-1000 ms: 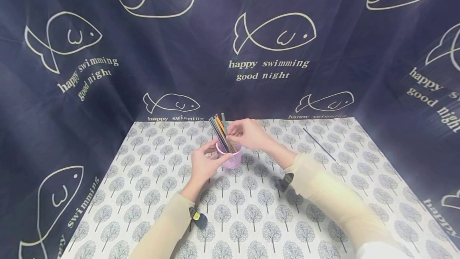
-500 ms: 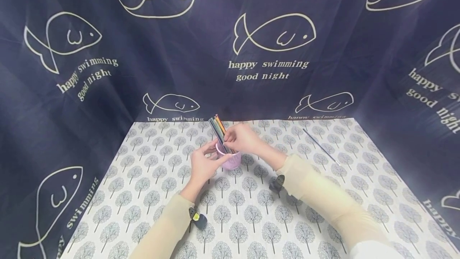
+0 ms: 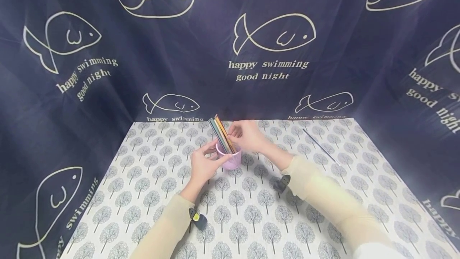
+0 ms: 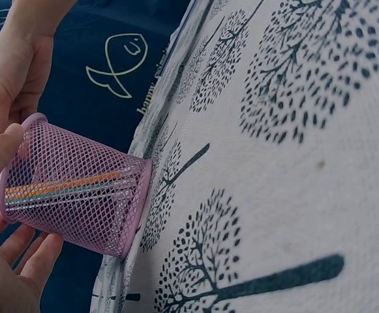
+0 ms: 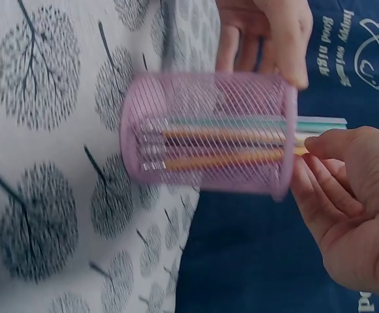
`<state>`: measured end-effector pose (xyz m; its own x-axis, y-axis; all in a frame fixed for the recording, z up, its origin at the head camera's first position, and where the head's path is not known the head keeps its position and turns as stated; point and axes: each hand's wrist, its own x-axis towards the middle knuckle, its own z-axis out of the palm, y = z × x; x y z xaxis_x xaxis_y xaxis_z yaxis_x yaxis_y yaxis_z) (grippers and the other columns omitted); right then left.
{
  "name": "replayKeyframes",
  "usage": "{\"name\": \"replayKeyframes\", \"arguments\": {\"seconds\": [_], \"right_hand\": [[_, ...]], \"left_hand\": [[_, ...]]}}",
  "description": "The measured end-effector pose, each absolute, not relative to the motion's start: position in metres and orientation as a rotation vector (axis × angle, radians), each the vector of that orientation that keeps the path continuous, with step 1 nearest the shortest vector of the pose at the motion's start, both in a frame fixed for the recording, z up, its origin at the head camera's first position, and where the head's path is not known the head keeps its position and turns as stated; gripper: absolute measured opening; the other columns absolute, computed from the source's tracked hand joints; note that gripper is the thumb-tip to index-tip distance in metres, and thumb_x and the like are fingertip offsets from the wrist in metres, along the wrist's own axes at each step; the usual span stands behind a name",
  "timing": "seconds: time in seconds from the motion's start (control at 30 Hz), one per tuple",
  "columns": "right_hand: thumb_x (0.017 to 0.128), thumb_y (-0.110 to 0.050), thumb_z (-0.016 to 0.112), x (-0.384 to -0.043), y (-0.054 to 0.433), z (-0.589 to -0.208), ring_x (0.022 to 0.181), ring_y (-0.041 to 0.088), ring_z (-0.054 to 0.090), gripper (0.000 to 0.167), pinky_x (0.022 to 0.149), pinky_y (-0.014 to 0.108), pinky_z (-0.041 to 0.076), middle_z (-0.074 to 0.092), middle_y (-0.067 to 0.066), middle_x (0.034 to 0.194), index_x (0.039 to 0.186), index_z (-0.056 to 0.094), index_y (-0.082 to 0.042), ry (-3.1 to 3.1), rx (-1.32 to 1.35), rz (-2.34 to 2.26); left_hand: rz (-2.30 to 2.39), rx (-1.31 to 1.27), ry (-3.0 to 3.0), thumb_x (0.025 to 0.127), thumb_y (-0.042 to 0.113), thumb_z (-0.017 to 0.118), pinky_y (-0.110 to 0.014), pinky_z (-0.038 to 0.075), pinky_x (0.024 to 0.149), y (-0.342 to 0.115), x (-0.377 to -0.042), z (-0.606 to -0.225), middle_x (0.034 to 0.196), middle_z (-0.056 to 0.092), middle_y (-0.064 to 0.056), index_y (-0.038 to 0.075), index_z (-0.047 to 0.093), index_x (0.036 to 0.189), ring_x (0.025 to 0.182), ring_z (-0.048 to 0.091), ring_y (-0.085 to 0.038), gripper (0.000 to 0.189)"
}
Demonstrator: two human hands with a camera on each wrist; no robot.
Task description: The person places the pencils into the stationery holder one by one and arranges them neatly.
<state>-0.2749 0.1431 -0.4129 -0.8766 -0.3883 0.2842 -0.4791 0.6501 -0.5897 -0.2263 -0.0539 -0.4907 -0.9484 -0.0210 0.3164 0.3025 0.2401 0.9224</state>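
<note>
A pink mesh pen cup point(image 3: 231, 160) stands on the tree-print tablecloth, with several coloured pencils point(image 3: 220, 133) leaning left over its rim. My left hand point(image 3: 205, 164) holds the cup near the top, thumb on the near side and fingers behind; the left wrist view shows the thumb at the rim of the cup point(image 4: 78, 186). Over the cup's right side is my right hand point(image 3: 248, 135). In the right wrist view, my right hand point(image 5: 352, 202) pinches an orange pencil point(image 5: 241, 158) at the rim, its upper end hidden by the fingers. Beside it stands a teal pencil point(image 5: 319, 122).
A single dark pencil-like stick point(image 3: 321, 146) lies slantwise on the tablecloth point(image 3: 251, 219) to the right. Behind the table hangs a dark blue curtain point(image 3: 201, 59) with fish drawings. Small dark devices are worn on both wrists.
My right hand lowered a green pencil into the cup, then lifted slightly and shifted right beside the orange pencil. The left hand and cup have stayed in place.
</note>
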Motion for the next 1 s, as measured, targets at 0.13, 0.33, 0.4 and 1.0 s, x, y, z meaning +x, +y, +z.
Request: {"name": "replayKeyframes", "arguments": {"seconds": [0.13,0.33,0.4,1.0], "right_hand": [[0.091,-0.009,0.079,-0.276,0.163,-0.404,0.077,0.019,0.075,0.006,0.071,0.027,0.068,0.08,0.007,0.089,0.096,0.076,-0.008,-2.68,0.657,1.031],[0.091,-0.013,0.079,-0.279,0.199,-0.396,0.078,0.018,0.075,0.006,0.073,0.031,0.068,0.079,0.004,0.087,0.096,0.077,-0.012,-2.668,0.564,0.962],[0.091,-0.013,0.078,-0.278,0.21,-0.393,0.078,0.019,0.075,0.005,0.073,0.031,0.068,0.078,0.004,0.087,0.096,0.077,-0.012,-2.67,0.535,0.943],[0.095,-0.016,0.071,-0.27,0.324,-0.401,0.081,0.024,0.077,0.01,0.078,0.038,0.059,0.082,0.007,0.091,0.1,0.08,-0.013,-2.69,0.274,0.768]], "left_hand": [[-1.779,-0.246,-2.26,0.072,0.023,0.101,-0.033,0.069,0.086,-0.053,-0.226,-0.489,0.117,0.08,-0.019,0.003,0.073,0.132,0.106,0.079,-0.034,0.069],[-1.792,-0.228,-2.263,0.071,0.022,0.101,-0.034,0.069,0.086,-0.052,-0.227,-0.489,0.118,0.079,-0.019,0.003,0.073,0.131,0.106,0.079,-0.034,0.069],[-1.8,-0.226,-2.26,0.071,0.021,0.101,-0.035,0.069,0.087,-0.052,-0.226,-0.488,0.118,0.079,-0.019,0.002,0.073,0.131,0.106,0.078,-0.035,0.07],[-1.83,-0.23,-2.253,0.069,0.025,0.102,-0.036,0.069,0.087,-0.054,-0.224,-0.486,0.116,0.08,-0.019,0.003,0.072,0.132,0.106,0.078,-0.035,0.073]]}}
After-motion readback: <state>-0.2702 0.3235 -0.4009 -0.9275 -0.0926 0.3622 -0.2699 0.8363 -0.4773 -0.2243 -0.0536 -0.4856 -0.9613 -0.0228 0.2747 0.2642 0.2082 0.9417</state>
